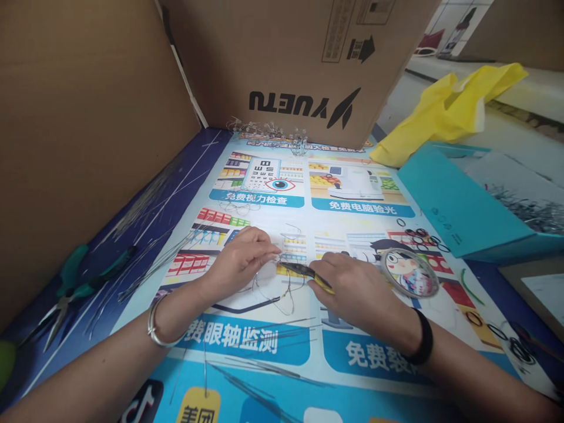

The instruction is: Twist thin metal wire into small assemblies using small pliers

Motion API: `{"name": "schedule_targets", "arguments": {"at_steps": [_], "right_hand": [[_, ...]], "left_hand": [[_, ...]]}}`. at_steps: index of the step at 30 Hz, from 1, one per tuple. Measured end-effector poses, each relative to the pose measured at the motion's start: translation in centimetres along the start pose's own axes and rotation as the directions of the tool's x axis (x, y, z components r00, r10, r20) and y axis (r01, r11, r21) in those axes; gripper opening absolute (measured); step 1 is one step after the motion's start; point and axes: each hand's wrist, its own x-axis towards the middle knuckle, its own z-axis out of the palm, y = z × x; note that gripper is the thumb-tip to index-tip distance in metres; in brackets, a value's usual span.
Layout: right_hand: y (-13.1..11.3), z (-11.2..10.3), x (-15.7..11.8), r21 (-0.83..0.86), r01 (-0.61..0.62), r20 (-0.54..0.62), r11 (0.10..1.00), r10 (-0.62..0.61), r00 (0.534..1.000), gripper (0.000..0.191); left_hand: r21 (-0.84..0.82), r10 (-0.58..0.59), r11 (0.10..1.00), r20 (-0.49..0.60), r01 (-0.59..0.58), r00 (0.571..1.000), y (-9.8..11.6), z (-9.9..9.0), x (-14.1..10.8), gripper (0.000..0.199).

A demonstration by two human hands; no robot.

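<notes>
Near the middle of the view, my left hand (244, 258) pinches a thin wire piece (288, 285), whose loops hang below the fingertips over the printed sheet. My right hand (352, 288) is wrapped round yellow-handled pliers (324, 284). Their dark jaws point left and meet the wire close to my left fingertips; whether the jaws are closed on it is too small to tell. Loose straight wires (264, 373) lie on the sheet (176, 367) in front of both hands.
Green-handled pliers (73, 285) and more wires lie at left. Cardboard walls (282, 64) stand behind, with wire pieces (299, 141) at their foot. At right are a round clear dish (409, 272), black rings (420, 235), a teal box (462, 200) holding wire bits and a yellow bag (440, 117).
</notes>
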Motion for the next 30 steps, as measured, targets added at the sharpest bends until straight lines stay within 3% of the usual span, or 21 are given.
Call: {"name": "schedule_targets", "arguments": {"at_steps": [8, 15, 23, 30], "right_hand": [[0.1, -0.11, 0.05, -0.015, -0.002, -0.003, 1.0, 0.002, 1.0, 0.021], [0.14, -0.13, 0.01, -0.015, 0.002, -0.009, 1.0, -0.002, 1.0, 0.022], [0.04, -0.26, -0.03, -0.027, 0.005, -0.009, 1.0, -0.005, 1.0, 0.02], [0.06, -0.08, -0.11, -0.031, 0.019, -0.013, 0.999, -0.02, 1.0, 0.02]], "left_hand": [[0.07, 0.039, 0.997, -0.038, -0.036, 0.999, 0.02, -0.3, -0.35, 0.014], [0.071, 0.1, 0.992, 0.054, -0.104, 0.994, 0.32, -0.53, -0.41, 0.014], [0.291, 0.081, 0.95, 0.111, -0.111, 0.99, 0.76, -0.38, -0.58, 0.017], [0.136, 0.032, 0.989, 0.135, -0.051, 0.99, 0.7, -0.24, -0.81, 0.014]]}}
